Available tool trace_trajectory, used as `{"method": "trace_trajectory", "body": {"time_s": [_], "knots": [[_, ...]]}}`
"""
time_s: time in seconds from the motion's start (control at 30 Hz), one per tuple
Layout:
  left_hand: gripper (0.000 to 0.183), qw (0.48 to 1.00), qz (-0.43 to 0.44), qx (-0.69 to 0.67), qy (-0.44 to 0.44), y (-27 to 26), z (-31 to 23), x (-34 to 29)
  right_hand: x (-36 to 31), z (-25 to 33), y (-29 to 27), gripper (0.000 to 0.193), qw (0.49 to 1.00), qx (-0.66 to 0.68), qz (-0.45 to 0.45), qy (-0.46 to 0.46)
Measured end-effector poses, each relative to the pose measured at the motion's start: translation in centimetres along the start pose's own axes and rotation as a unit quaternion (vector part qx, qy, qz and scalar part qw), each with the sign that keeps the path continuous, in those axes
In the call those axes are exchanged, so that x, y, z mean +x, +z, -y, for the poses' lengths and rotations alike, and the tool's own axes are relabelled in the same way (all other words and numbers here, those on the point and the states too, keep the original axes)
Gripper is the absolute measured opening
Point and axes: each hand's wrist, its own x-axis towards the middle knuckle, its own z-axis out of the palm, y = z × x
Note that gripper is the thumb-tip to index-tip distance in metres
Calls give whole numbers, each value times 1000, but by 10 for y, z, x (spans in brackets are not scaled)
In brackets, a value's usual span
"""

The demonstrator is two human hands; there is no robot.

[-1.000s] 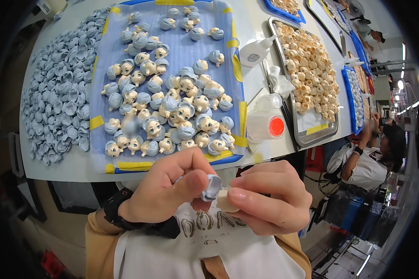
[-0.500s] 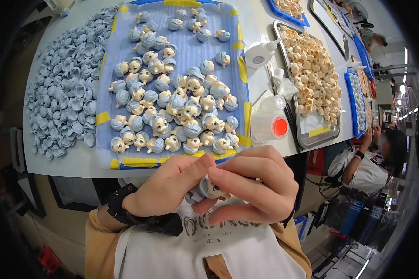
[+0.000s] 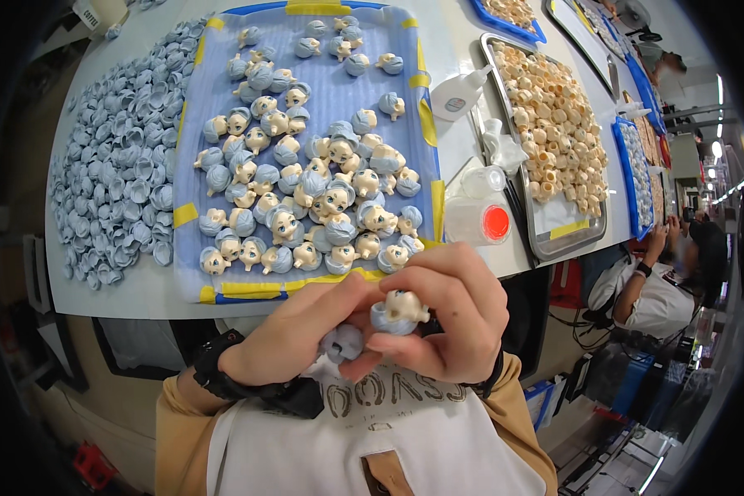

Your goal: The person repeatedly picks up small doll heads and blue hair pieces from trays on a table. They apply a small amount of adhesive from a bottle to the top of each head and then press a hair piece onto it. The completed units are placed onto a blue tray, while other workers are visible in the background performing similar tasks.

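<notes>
Close to my chest, just off the table's front edge, my two hands are together. My right hand [image 3: 455, 310] grips a small doll head [image 3: 401, 310] between thumb and fingers. The head has a pale face part and a blue-grey hair piece, and is turned so its features show only in part. My left hand [image 3: 293, 335] is curled round a rounded blue-grey piece [image 3: 342, 342] that looks like a hair part. Its far side is hidden by my fingers. Beyond my hands, a blue-lined tray [image 3: 339, 83] with yellow tape holds many similar doll heads [image 3: 283, 225].
Loose blue-grey hair shells [image 3: 116, 165] are heaped at the left. A metal tray [image 3: 566, 246] of beige hollow parts [image 3: 550, 124] stands at the right. Between the trays are a white squeeze bottle [image 3: 459, 97], a clear container with a red round part [image 3: 494, 223] and crumpled tissue [image 3: 503, 149]. A co-worker [image 3: 661, 298] sits at far right.
My right hand has turned the doll head and drawn it slightly up and to the right. It now shows beside the blue-grey piece at my left hand instead of largely behind my fingers.
</notes>
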Motion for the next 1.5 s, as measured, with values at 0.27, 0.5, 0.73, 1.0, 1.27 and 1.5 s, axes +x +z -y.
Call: {"method": "trace_trajectory", "body": {"time_s": [0.27,0.5,0.73,1.0,1.27,1.5], "knots": [[26,996,80,13,-28,0,-3,-7,-11,-8,0,47,998,57,-8,-28],[25,991,72,94,53,5,-4,-12,-12,1,11,46,978,198,-48,-30],[28,994,68,76,26,2,-5,-15,-10,1,12,51,985,166,-42,-34],[38,983,0,176,57,-17,-12,-35,-11,14,-5,74,997,52,38,43],[35,666,-441,580,161,-56,-13,-78,-61,-57,-100,42,914,-304,-117,243],[54,951,-69,-165,254,-19,-22,-66,-99,-136,-156,35,865,-387,97,306]]}}
